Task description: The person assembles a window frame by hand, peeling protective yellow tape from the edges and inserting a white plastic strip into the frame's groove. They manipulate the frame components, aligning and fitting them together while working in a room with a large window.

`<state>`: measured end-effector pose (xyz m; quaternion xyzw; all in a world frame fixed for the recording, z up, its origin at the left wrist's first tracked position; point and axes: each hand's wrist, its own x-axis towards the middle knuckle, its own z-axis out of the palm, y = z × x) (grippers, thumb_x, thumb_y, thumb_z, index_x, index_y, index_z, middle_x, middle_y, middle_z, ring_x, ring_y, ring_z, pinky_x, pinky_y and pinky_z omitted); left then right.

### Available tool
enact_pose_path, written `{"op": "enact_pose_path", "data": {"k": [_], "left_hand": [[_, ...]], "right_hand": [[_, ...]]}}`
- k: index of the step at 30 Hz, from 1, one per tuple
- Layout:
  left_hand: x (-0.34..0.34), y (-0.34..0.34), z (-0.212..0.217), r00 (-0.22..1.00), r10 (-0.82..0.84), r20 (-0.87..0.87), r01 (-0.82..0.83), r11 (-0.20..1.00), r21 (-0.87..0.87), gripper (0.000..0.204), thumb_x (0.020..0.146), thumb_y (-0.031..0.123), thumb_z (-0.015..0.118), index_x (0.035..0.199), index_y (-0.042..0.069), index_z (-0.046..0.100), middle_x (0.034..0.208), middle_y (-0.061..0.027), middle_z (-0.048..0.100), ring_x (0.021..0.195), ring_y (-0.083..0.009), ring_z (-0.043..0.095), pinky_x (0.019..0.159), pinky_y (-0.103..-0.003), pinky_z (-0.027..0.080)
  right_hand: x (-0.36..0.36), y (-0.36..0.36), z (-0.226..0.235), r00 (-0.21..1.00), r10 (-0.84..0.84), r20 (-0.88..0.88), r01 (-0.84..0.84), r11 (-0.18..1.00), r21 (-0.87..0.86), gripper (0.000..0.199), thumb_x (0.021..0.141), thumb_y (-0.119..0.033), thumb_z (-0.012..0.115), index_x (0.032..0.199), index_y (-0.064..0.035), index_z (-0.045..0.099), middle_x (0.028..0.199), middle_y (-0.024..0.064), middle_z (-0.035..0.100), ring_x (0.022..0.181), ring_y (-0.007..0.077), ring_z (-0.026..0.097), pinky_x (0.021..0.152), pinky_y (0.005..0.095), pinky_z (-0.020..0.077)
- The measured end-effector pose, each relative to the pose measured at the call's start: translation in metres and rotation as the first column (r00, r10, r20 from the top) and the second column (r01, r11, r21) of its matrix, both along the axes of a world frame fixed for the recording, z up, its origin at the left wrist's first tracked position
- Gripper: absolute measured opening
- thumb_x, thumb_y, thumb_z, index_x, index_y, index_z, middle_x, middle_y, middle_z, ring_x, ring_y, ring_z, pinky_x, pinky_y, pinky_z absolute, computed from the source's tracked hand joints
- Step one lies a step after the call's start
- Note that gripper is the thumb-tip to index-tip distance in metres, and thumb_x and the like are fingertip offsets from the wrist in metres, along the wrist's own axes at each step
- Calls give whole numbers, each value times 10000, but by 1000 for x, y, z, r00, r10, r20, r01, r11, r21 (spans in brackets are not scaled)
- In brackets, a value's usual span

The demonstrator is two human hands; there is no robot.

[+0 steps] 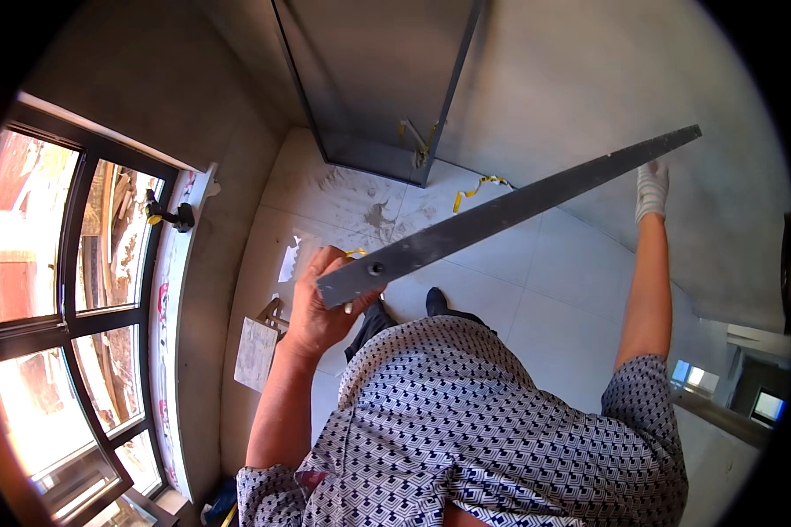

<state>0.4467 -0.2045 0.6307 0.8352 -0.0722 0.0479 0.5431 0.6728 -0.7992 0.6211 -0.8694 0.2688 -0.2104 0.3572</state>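
Head view, looking straight down: a long dark metal straightedge (pixel 510 211) runs level across the room over the pale tiled floor (pixel 536 290), one hand at each end, likely to keep so long a bar from sagging. The bare left hand (pixel 321 303) is wrapped shut around the near end, just beside a small hole. The gloved right hand (pixel 652 189) reaches the far end by the grey wall (pixel 589 79), its clasp too small to judge.
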Motion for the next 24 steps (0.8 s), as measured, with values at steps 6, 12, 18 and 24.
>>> {"op": "enact_pose_path", "data": {"k": [6, 12, 18, 24], "left_hand": [[7, -16, 8, 992, -118, 38, 117, 993, 34, 281, 774, 76, 854, 1011, 85, 704, 904, -62, 634, 839, -225, 615, 722, -339, 508], [29, -52, 28, 954, -275, 121, 251, 950, 184, 265, 764, 200, 857, 953, 98, 702, 828, -72, 623, 764, -290, 594, 656, -404, 503], [39, -86, 31, 914, -367, 172, 342, 926, 160, 311, 715, 229, 838, 870, 59, 628, 838, -76, 570, 787, -299, 579, 671, -409, 511], [44, -99, 29, 876, -442, 191, 419, 896, 149, 313, 708, 226, 838, 853, 58, 617, 848, -88, 573, 792, -311, 580, 665, -419, 505]], "right_hand": [[-111, 180, 33, 950, 309, 47, -311, 922, 231, 575, 915, -417, 731, 1290, -6, 586, 1193, 116, 647, 1084, 199, 608, 971, 348, 490], [-196, 303, 66, 665, 720, 198, -745, 619, 248, 564, 924, -386, 682, 1316, 4, 569, 1228, 137, 631, 1127, 222, 593, 987, 380, 474], [-212, 327, 117, 570, 755, 324, -822, 523, 226, 717, 890, -491, 720, 1348, 23, 524, 1346, 197, 579, 1199, 266, 580, 1006, 388, 462], [-232, 334, 131, 800, 511, 315, -506, 856, -106, 454, 797, -125, 781, 1201, -22, 603, 1095, 142, 692, 959, 286, 692, 831, 350, 548]]}}
